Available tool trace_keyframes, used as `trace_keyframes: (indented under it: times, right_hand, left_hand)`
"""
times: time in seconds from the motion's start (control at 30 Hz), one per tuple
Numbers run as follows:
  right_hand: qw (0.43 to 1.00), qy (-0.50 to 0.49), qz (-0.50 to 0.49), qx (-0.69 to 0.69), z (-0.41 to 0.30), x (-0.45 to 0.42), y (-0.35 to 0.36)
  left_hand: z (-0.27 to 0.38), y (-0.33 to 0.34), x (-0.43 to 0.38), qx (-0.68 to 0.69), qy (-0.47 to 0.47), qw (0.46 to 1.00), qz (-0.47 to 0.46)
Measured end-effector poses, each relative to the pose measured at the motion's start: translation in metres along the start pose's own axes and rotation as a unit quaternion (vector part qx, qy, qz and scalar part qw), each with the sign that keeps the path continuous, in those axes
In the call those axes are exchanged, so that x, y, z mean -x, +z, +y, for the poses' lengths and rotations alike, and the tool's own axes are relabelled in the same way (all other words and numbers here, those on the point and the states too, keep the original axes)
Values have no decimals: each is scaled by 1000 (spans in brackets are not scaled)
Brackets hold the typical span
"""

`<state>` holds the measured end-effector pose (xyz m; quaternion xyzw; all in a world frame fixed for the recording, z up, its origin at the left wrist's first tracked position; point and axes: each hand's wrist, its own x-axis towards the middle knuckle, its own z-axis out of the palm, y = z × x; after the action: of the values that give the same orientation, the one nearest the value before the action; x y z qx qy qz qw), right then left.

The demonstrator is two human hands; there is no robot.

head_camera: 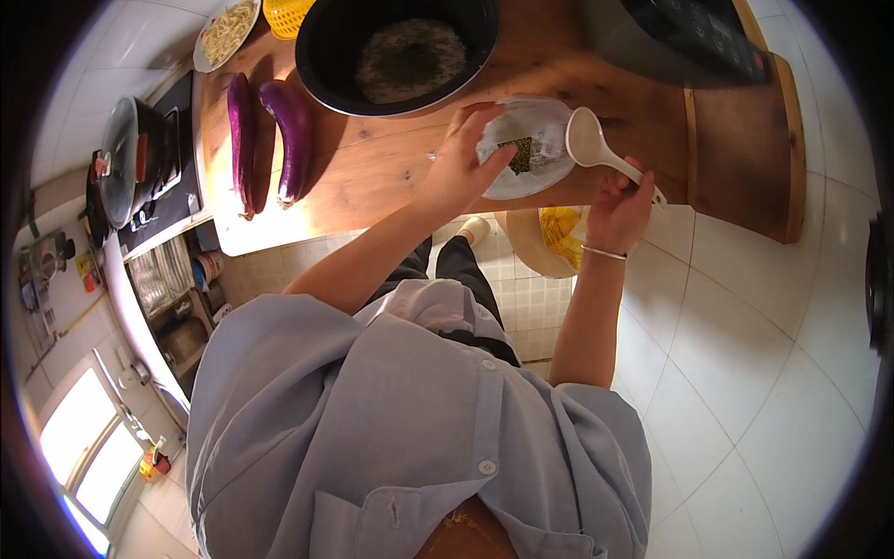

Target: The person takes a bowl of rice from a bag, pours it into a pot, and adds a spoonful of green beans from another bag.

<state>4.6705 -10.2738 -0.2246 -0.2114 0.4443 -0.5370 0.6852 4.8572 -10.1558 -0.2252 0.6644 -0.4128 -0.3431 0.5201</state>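
Note:
A clear plastic bag [538, 183] lies spread on the wooden counter [391, 202], with small green beans or seeds [520, 159] inside. My left hand [466, 157] is at the bag's left side, fingers apart; the thumb overlaps the green contents. Whether it pinches the plastic is unclear. My right hand [624, 202] holds a white ladle [585, 136] by its handle, with the bowl of the ladle at the bag's right edge. Behind the bag stands a black inner pot [318, 87] with cloudy liquid and darker bits in the middle.
Two purple eggplants [241, 140] lie at the counter's left. Beyond them are a plate of pale strips [227, 35] and a yellow perforated basket [285, 17]. A dark appliance with a control panel [698, 35] stands at the back right. A glass-lidded pan [119, 164] sits on the stove at far left.

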Motion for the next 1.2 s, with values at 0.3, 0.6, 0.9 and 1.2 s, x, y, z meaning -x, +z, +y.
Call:
trace_keyframes:
  times: [0.3,0.6,0.9,1.2]
  right_hand:
    - [998,56,2,-26,20,-20,4]
    - [989,110,-89,45,33,-44,-7]
    - [994,76,-72,-19,-2,-74,-8]
    - [982,-106,-124,95,-18,-10,67]
  left_hand:
    - [-44,14,31,-8,-99,992,76]
    - [-49,69,1,18,-20,994,108]
    - [-22,105,-49,126,-23,990,54]
    - [-25,21,-9,124,-34,989,67]
